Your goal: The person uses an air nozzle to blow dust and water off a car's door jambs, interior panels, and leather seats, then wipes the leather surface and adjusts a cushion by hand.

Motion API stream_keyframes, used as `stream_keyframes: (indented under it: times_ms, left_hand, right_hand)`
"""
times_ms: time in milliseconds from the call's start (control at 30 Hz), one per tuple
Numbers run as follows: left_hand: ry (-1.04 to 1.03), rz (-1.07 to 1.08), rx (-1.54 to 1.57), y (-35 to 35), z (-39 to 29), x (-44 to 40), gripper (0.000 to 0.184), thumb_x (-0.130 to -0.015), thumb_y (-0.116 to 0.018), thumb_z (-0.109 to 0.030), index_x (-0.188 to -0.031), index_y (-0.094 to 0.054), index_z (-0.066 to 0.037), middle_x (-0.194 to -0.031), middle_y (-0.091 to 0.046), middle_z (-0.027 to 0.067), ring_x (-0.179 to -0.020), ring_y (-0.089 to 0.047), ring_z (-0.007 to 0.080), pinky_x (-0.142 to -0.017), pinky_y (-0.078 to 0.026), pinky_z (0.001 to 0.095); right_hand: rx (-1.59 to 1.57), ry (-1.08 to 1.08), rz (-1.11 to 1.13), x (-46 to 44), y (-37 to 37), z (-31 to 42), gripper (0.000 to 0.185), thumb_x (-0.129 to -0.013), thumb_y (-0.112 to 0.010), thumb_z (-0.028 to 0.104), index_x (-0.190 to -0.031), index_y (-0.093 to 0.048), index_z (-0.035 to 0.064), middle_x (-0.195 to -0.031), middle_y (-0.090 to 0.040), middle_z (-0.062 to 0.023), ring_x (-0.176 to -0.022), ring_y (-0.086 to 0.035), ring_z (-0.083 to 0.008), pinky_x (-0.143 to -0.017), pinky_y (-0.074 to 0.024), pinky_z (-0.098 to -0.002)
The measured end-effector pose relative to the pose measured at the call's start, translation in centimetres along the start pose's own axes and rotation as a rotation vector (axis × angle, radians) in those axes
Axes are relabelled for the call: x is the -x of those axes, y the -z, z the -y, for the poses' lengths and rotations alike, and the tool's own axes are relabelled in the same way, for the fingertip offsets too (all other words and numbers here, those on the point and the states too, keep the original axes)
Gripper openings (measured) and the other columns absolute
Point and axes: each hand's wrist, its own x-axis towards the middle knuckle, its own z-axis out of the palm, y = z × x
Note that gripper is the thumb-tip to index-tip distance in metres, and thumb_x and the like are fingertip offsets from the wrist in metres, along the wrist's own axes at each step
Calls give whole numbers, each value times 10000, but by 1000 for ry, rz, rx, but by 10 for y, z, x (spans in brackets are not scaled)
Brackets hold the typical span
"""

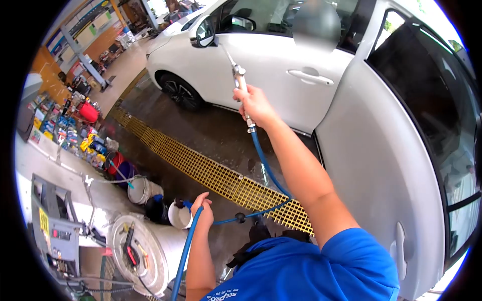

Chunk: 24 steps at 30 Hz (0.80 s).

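My right hand (256, 105) is wrapped around the handle of a metal air blow gun (238, 71), held out at arm's length. Its thin nozzle points toward the front door of a white car (261, 57), just below the side mirror (204, 32). I cannot tell whether the tip touches the car. From the gun's base, a blue hose (263, 158) curves down across my front. My left hand (202, 213) is closed around this hose at waist height, beside the buckets. A dark round piece (240, 217) sits on the hose between my hands.
Yellow grating (201, 175) runs along the wet, dark floor beside the car. Buckets (143, 190), a large white drum (145, 251) and a grey machine (55, 226) stand at left. Several bottles (65, 125) line the left side. The car's rear side (376, 150) is close at right.
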Motion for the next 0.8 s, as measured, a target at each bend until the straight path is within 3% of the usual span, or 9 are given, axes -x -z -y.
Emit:
stream_keyframes:
  times_ms: [100, 133, 200, 267, 333, 467, 533, 600, 800]
  left_hand:
    - [-30, 51, 22, -24, -6, -85, 269, -914, -458, -53, -1074, -672, -25, -805, -672, 138, -742, -656, 232, -714, -515, 338]
    - [-168, 45, -38, -29, -16, -109, 264, -932, -449, -58, -1081, -665, -30, -748, -645, 85, -625, -608, 180, -590, -495, 315]
    - [-170, 95, -50, -37, -45, -149, 284, -888, -452, -40, -1056, -681, -27, -795, -675, 148, -776, -664, 253, -736, -517, 353]
    - [-238, 123, -115, -49, -60, -190, 294, -875, -454, -30, -1065, -679, -29, -803, -678, 144, -785, -664, 252, -745, -517, 362]
    - [-161, 144, -46, -66, -69, -222, 294, -870, -458, -36, -1060, -681, -36, -821, -678, 138, -803, -657, 249, -754, -515, 359]
    - [-69, 188, -43, -101, -77, -273, 263, -864, -449, -38, -993, -679, -38, -804, -677, 125, -790, -652, 228, -734, -507, 349]
    - [-128, 238, -94, -131, -96, -293, 241, -860, -462, -48, -965, -679, -41, -802, -677, 130, -787, -656, 223, -732, -507, 349]
    - [-257, 314, -67, -166, -128, -307, 217, -849, -485, -61, -938, -681, -37, -807, -676, 148, -789, -661, 239, -737, -509, 348]
    - [-752, 503, -110, -319, -216, -358, 173, -863, -491, -56, -881, -657, -14, -888, -663, 229, -923, -632, 397, -828, -501, 417]
  right_hand:
    - [162, 101, -65, -46, -12, -7, 251, -939, -548, 241, -988, -551, -6, -769, -572, -59, -485, -499, -118, -424, -420, -306]
    - [195, 63, -64, -49, -11, -6, 249, -939, -548, 244, -975, -552, -3, -731, -561, -55, -482, -494, -124, -426, -416, -310]
    - [315, 127, -89, -52, 3, -22, 239, -935, -554, 250, -922, -550, 11, -642, -523, -45, -505, -490, -132, -463, -421, -318]
    - [509, 58, -60, -32, 33, -20, 286, -911, -555, 256, -942, -553, -29, -669, -583, -162, -665, -593, -245, -655, -478, -407]
    - [468, -77, -165, -3, 76, -28, 282, -911, -558, 268, -915, -559, -14, -678, -593, -133, -706, -600, -238, -675, -473, -409]
    - [325, -263, -764, 44, 195, -59, 271, -912, -548, 273, -832, -549, 14, -592, -516, -36, -465, -510, -132, -439, -413, -316]
    - [292, -258, -792, 62, 227, -60, 267, -916, -542, 260, -840, -555, 5, -584, -513, -31, -464, -511, -124, -440, -412, -311]
    - [403, -382, -505, 77, 244, -54, 284, -945, -527, 260, -897, -574, -15, -599, -517, -40, -448, -495, -116, -388, -383, -291]
    - [341, -421, -526, 83, 269, -61, 225, -939, -536, 218, -924, -576, -2, -591, -520, -30, -449, -504, -109, -414, -398, -281]
